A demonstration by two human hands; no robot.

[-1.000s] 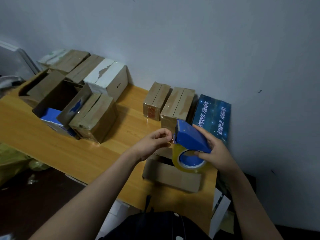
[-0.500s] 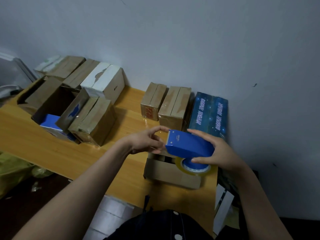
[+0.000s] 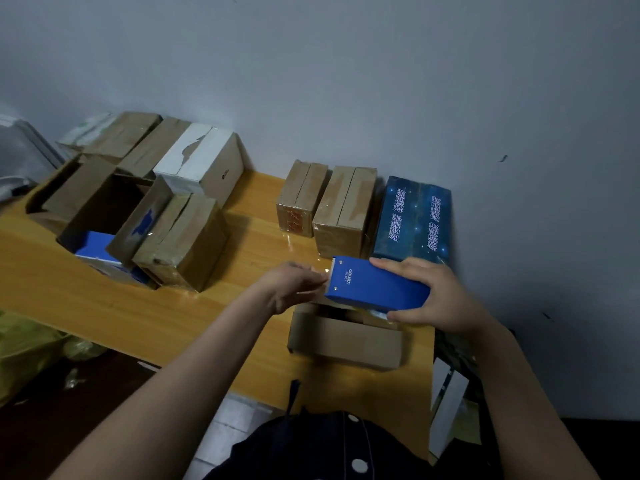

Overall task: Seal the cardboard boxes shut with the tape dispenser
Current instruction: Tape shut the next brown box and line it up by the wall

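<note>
A blue tape dispenser lies nearly flat over a small brown cardboard box near the table's front right. My right hand grips the dispenser's body from the right, fingers over its top and thumb under. At the dispenser's toothed left end, my left hand pinches the tape end. The box's top is mostly hidden under the dispenser, so its flaps are hard to judge.
Two taped brown boxes and a dark blue printed box stand against the wall behind. On the left of the wooden table are several more boxes, one open, one white-topped.
The dispenser has tipped from upright to nearly flat and come down over the small box, hiding the tape roll. My left hand has stayed at its toothed end.
</note>
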